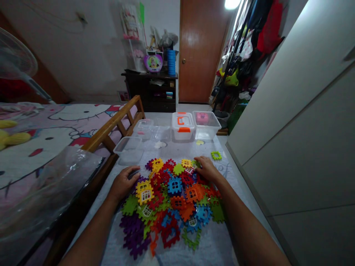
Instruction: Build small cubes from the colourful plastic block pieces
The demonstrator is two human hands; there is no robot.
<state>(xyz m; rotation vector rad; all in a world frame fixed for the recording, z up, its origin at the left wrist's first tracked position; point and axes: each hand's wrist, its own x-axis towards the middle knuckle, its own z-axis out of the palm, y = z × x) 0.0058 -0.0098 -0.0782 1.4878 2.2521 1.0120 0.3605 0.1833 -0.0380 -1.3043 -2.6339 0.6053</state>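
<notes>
A loose heap of plastic interlocking tiles [174, 185], in purple, red, orange, yellow, green and blue, is spread over the cloth-covered table. Some tiles have window-like grids. At the heap's left side rests my left hand [124, 183], its thumb apart from the fingers and nothing seen in it. My right hand [208, 169] reaches over the upper right edge, fingers stretched out and touching the tiles near a green piece. Just beyond it, a single lime-green square frame tile [216, 155] lies apart from the heap.
Along the table's far end stand a white lidded box with orange clips [183, 126], a clear bin [207, 125] with something pink inside, and other clear containers [129, 149]. A wooden bed rail [111, 131] borders the left; a pale cabinet [291, 122] stands at right.
</notes>
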